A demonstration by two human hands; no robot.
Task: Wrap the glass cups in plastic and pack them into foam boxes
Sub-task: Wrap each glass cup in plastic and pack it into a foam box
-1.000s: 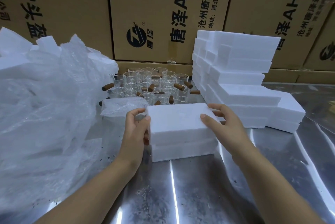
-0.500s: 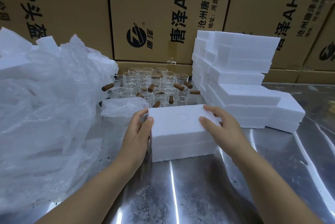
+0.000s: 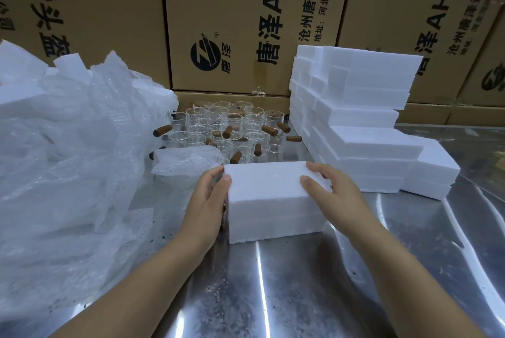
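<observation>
A closed white foam box [image 3: 270, 201] stands on the steel table in front of me. My left hand [image 3: 207, 201] grips its left end, thumb on the top edge. My right hand [image 3: 336, 192] grips its right end, thumb on the lid and fingers round the far corner. Behind the box stand several clear glass cups [image 3: 232, 130] with brown wooden handles. A crumpled piece of bubble wrap [image 3: 185, 162] lies just left of the box, in front of the cups.
A big heap of clear plastic wrap and foam pieces [image 3: 68, 160] fills the left side. A stepped stack of white foam boxes [image 3: 360, 119] stands at the right. Cardboard cartons [image 3: 246, 23] wall the back. Bare steel table [image 3: 273, 296] lies near me.
Both hands have closed in on the box ends; the thumbs now lie on the lid. The lid sits a little lower and squarer on the box.
</observation>
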